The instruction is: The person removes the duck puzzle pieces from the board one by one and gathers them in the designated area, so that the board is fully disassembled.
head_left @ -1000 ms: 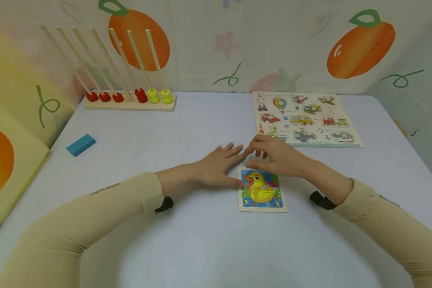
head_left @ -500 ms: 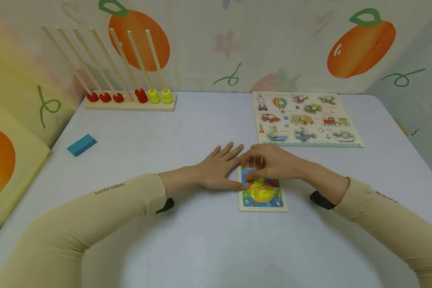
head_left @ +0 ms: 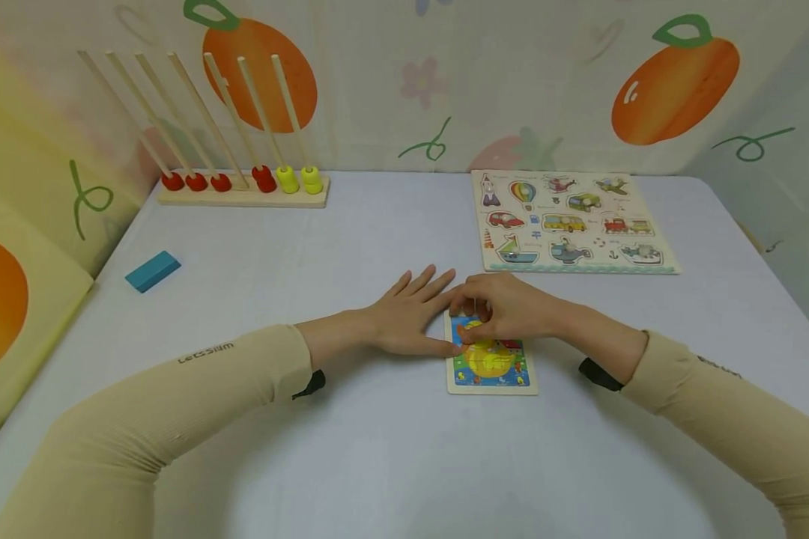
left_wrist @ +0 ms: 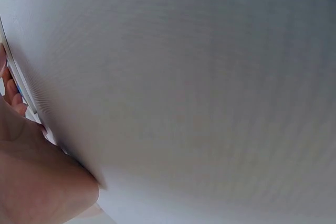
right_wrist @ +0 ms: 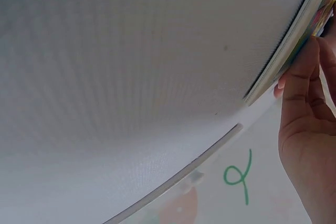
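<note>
A small jigsaw puzzle with a yellow duck picture in a pale frame lies flat on the table. My left hand lies spread with straight fingers at its left side, the thumb tip over its left edge. My right hand arches over the puzzle's top part, fingers curled downward, thumb and fingertips at the upper left corner. In the right wrist view, the bent fingers of the right hand reach down to the board's picture side. I cannot tell whether they pinch a piece.
A larger pegged board with vehicle pictures lies behind the right hand. At the back left stands a wooden stacking rack with tall rods and red and yellow beads. A blue block lies on the left.
My right hand has come down toward me onto the puzzle's upper left part, its fingers curling more. The left hand shifted slightly right, then stayed still. The puzzle has barely moved.
</note>
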A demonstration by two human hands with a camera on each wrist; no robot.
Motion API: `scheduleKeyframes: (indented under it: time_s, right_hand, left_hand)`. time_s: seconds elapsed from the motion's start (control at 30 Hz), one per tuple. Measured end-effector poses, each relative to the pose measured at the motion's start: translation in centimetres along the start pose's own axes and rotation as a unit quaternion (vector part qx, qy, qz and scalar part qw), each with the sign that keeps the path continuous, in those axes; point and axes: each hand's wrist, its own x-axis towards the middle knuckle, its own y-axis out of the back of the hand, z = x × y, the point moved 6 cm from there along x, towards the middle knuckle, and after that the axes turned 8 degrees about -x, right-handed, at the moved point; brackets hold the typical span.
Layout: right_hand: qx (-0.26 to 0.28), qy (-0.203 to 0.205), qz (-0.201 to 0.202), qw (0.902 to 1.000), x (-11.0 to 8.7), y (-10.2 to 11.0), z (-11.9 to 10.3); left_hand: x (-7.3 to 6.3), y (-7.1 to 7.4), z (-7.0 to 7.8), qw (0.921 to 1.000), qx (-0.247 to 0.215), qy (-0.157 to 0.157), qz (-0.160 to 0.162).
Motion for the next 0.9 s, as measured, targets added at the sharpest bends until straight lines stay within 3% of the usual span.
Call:
scheduleKeyframes:
  time_s: [0.9]
  right_hand:
    - [0.01, -0.005, -0.009, 0.9999, 0.04, -0.05, -0.23]
  left_hand:
    - [-0.11, 0.08, 0.0, 1.0, 0.005, 0.0, -0.002]
